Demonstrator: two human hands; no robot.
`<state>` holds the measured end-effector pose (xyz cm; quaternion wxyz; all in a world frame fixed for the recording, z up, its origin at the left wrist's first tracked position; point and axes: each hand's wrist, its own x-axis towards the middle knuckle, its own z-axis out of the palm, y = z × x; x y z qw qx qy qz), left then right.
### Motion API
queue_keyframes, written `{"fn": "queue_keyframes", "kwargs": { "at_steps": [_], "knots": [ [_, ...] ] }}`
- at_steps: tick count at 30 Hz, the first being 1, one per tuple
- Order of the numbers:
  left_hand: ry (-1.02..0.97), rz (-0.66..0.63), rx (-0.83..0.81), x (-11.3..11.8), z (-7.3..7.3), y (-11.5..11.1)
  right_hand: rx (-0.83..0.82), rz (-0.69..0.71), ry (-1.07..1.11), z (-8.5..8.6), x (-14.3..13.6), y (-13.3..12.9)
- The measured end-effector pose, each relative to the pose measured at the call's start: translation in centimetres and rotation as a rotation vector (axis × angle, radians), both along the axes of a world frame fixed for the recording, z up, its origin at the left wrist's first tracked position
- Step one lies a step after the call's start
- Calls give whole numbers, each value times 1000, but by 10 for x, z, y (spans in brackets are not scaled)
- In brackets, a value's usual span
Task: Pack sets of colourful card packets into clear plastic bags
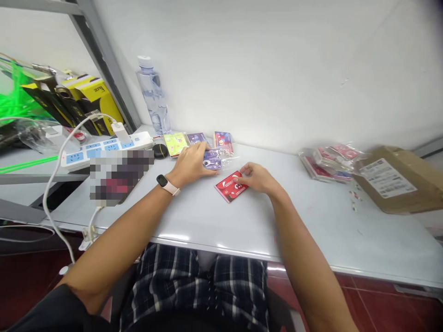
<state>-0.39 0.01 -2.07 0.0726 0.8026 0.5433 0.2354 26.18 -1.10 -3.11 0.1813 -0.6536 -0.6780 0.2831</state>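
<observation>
My left hand [192, 162], with a watch on its wrist, is closed around the near side of a purple card packet [212, 162] in clear plastic, its thumb along the lower edge. Flat on the table lies a red printed card [229, 186] with white marks. The thumb of my right hand [258, 177] presses on that card's right end, the other fingers curled beside it. Behind the left hand are a yellow-green card packet [176, 143], another purple packet [198, 137] and a red and blue packet [223, 140].
Plastic-wrapped red packets [332, 161] are piled at the right by a cardboard box [398, 180]. A water bottle [154, 99] stands against the wall. At left are a power strip [104, 150], a blurred-out object [121, 177] and a white cable [51, 184].
</observation>
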Motion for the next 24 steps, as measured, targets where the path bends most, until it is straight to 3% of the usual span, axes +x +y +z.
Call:
{"fn": "queue_keyframes", "kwargs": {
  "at_steps": [12,19,24],
  "knots": [
    [1,-7,-3,0,-1,1,11,18,34,1,-3,-2],
    [-4,-1,7,0,1,1,49,20,324,12,-4,-6],
    [-1,8,15,0,1,1,-49,89,636,28,-2,-14]
  ]
}}
